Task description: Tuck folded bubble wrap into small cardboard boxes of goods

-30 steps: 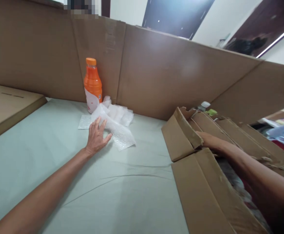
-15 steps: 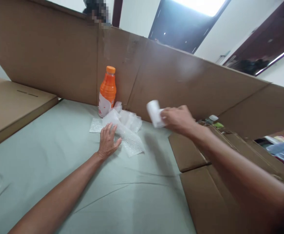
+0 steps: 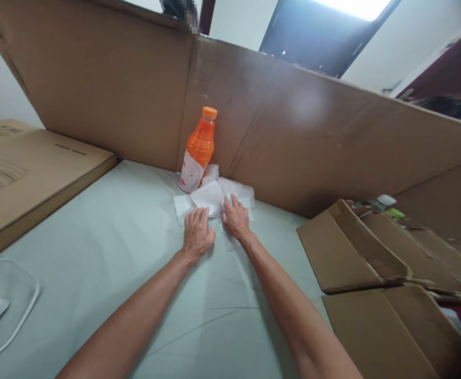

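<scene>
A loose pile of white bubble wrap (image 3: pixel 236 188) lies on the pale green tabletop, at the foot of an orange bottle (image 3: pixel 200 145). The bottle has an orange cap and a white label and stands near the cardboard wall. On top of the pile is a smooth white piece (image 3: pixel 208 198). My left hand (image 3: pixel 197 234) rests at the pile's near left edge, fingers extended and palm down. Close beside it, my right hand (image 3: pixel 236 218) lies on the wrap with fingers apart. Part of the wrap under the right hand is hidden.
A tall cardboard wall (image 3: pixel 127 89) runs along the back. At left lies a flat cardboard box (image 3: pixel 48 168), with a white cable (image 3: pixel 30 305) nearer me. Open cardboard boxes (image 3: pixel 336 247) stand at right; a clear bottle with a white cap (image 3: pixel 384 201) pokes out. Part of a person shows beyond the wall.
My right hand has come down and left onto the wrap pile; the white piece it held in the air now appears to lie there. My left hand stays beside the pile. The view has shifted.
</scene>
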`<state>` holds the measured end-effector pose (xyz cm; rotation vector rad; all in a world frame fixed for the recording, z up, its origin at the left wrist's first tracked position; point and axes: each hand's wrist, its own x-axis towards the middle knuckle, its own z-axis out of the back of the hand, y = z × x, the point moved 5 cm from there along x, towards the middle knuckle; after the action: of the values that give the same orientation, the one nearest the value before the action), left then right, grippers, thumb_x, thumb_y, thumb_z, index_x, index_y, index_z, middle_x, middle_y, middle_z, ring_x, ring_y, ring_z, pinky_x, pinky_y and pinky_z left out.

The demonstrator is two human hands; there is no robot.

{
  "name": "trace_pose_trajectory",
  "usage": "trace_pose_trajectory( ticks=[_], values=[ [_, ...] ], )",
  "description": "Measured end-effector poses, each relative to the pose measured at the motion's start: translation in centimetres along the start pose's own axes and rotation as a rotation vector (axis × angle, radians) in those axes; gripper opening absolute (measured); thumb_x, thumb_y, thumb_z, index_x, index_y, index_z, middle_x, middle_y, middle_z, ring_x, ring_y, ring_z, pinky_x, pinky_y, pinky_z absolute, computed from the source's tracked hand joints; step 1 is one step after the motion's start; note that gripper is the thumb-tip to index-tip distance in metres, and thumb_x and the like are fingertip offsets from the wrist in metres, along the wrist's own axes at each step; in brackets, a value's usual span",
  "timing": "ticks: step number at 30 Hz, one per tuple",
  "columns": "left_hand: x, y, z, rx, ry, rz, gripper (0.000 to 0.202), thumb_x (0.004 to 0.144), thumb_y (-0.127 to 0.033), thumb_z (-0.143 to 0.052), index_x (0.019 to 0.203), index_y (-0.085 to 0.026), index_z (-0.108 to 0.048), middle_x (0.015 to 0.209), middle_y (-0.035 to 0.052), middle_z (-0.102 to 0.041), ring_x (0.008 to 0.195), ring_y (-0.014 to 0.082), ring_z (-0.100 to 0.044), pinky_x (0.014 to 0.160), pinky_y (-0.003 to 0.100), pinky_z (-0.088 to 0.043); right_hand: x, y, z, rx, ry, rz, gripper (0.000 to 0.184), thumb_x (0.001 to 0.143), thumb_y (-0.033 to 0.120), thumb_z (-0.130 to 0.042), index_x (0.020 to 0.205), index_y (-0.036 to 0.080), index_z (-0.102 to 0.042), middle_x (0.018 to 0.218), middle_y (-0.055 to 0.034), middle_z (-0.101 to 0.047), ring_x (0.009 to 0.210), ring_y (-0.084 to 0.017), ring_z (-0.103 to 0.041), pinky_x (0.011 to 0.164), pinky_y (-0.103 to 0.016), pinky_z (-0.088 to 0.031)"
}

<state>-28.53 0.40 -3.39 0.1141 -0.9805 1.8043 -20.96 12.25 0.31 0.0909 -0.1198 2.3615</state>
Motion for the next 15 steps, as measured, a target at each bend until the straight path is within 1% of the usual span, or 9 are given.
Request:
trace_pose_trajectory(
  ticks=[2,4,5,7,9,10,11,13,15],
  values=[
    [0.1,0.0,-0.1,0.024,0.013,0.005,0.060,0.075,-0.015,-0.054,0.135,-0.008,-0.054,0.138,0.0185,-0.059,0.137,0.0344,-0.046,0.116,0.050,-0.033,1.1,-0.5,0.2,0.014,-0.012,0.007,0.050,0.092,0.017,-0.048,0.142,0.017,-0.053,0.162,-0.0195,-0.031,0.140,-0.034,-0.041,0.108,-0.050,-0.036],
    [0.0,-0.2,0.0,0.034,0.030,0.002,0.056,0.076,-0.016,-0.054,0.131,-0.011,-0.058,0.135,0.0171,-0.061,0.135,0.0338,-0.048,0.114,0.050,-0.034,1.2,-0.7,0.9,0.021,-0.016,0.004,0.049,0.090,0.017,-0.051,0.139,0.018,-0.057,0.161,-0.0190,-0.035,0.142,-0.033,-0.039,0.111,-0.050,-0.031],
    [-0.1,-0.3,0.0,0.032,0.038,0.001,0.053,0.076,-0.017,-0.055,0.128,-0.011,-0.059,0.134,0.0174,-0.062,0.133,0.0342,-0.049,0.113,0.050,-0.035,0.7,-0.8,1.3,0.022,-0.019,-0.007,0.049,0.090,0.019,-0.054,0.140,0.019,-0.056,0.161,-0.0184,-0.035,0.143,-0.033,-0.038,0.112,-0.050,-0.030],
    [-0.5,-0.4,0.2,0.017,0.049,-0.004,0.048,0.077,-0.019,-0.054,0.124,-0.010,-0.061,0.131,0.0200,-0.062,0.130,0.0364,-0.050,0.111,0.053,-0.036,-1.5,-0.8,2.3,0.019,-0.033,-0.047,0.056,0.091,0.030,-0.059,0.145,0.022,-0.050,0.162,-0.0165,-0.033,0.146,-0.031,-0.035,0.113,-0.047,-0.029],
    [-0.7,-0.2,0.3,-0.009,0.053,-0.016,0.045,0.078,-0.021,-0.053,0.120,-0.009,-0.063,0.130,0.0232,-0.061,0.129,0.0399,-0.049,0.110,0.058,-0.034,-5.3,-1.0,3.8,0.027,-0.082,-0.077,0.061,0.091,0.041,-0.060,0.148,0.025,-0.046,0.164,-0.0142,-0.031,0.148,-0.028,-0.032,0.115,-0.044,-0.027],
    [-0.8,-0.1,0.3,-0.022,0.052,-0.021,0.045,0.079,-0.022,-0.052,0.120,-0.008,-0.063,0.129,0.0246,-0.061,0.129,0.0416,-0.048,0.109,0.060,-0.033,-7.8,-1.1,5.0,0.056,-0.148,-0.063,0.059,0.091,0.042,-0.061,0.146,0.023,-0.048,0.162,-0.0148,-0.032,0.148,-0.028,-0.032,0.116,-0.044,-0.026],
    [-0.8,0.1,0.1,-0.033,0.050,-0.027,0.045,0.079,-0.023,-0.051,0.120,-0.007,-0.063,0.129,0.0259,-0.060,0.129,0.0430,-0.048,0.108,0.062,-0.032,-10.6,-1.2,6.2,0.071,-0.214,-0.036,0.054,0.091,0.040,-0.062,0.142,0.023,-0.053,0.161,-0.0151,-0.034,0.147,-0.028,-0.033,0.116,-0.045,-0.026],
    [-0.7,0.5,0.0,-0.005,0.019,-0.037,0.044,0.079,-0.025,-0.051,0.118,-0.009,-0.064,0.131,0.0249,-0.059,0.128,0.0425,-0.048,0.108,0.061,-0.033,-16.8,-2.1,9.2,0.015,-0.332,-0.018,0.044,0.090,0.036,-0.063,0.131,0.022,-0.060,0.159,-0.0161,-0.037,0.146,-0.032,-0.033,0.115,-0.048,-0.026],
    [-0.7,0.6,0.2,0.034,-0.027,-0.045,0.045,0.079,-0.027,-0.052,0.119,-0.010,-0.064,0.134,0.0243,-0.057,0.128,0.0414,-0.048,0.108,0.058,-0.033,-23.3,-4.4,12.5,-0.137,-0.431,-0.107,0.041,0.091,0.030,-0.060,0.130,0.019,-0.059,0.157,-0.0191,-0.040,0.144,-0.034,-0.036,0.113,-0.050,-0.027]
  ],
)
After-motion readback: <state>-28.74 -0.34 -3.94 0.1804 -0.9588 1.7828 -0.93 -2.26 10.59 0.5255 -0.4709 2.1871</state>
